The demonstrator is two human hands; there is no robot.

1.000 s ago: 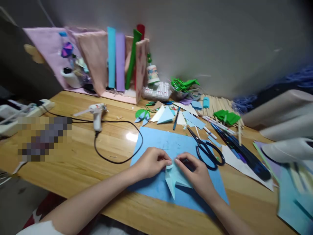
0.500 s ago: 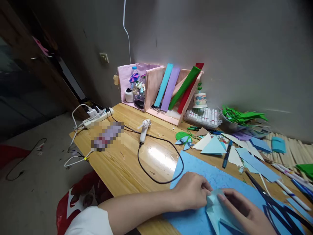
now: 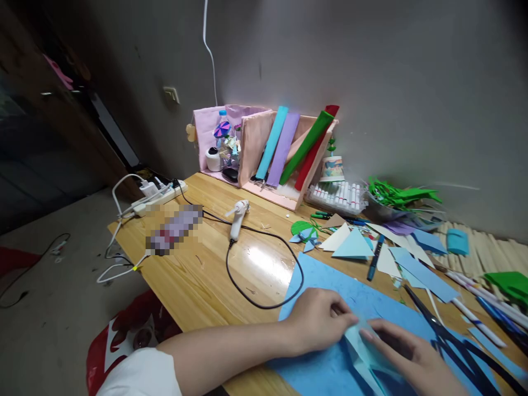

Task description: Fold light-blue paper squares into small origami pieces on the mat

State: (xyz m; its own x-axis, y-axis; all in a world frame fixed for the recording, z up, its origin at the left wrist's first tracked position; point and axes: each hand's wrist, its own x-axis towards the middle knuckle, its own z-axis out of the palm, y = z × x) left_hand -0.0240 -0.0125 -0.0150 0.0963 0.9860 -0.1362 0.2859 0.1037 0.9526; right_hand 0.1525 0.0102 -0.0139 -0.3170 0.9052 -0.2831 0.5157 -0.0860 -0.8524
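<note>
A folded piece of light blue paper (image 3: pixel 363 352) is held between both hands, low over a blue sheet (image 3: pixel 325 275) on the wooden table. My left hand (image 3: pixel 319 322) pinches its upper left corner with thumb and curled fingers. From the right, my right hand (image 3: pixel 408 352) grips the same paper, thumb on top and fingers behind. Crease lines run down the paper's face; its lower end reaches toward the bottom edge of the view. Close by my right hand lie black-handled scissors (image 3: pixel 449 335), partly over the blue sheet.
A glue gun (image 3: pixel 237 223) with a looping black cord lies left of the blue sheet. Paper triangles (image 3: pixel 353 245), a dark marker (image 3: pixel 375 258) and several pens spread to the right. A pink box shelf (image 3: pixel 268 195) stands against the wall, a power strip (image 3: pixel 159 199) at the table's left corner.
The view has shifted slightly, so the surroundings sit a little further left. The paper has turned a bit between my hands, and both keep their hold.
</note>
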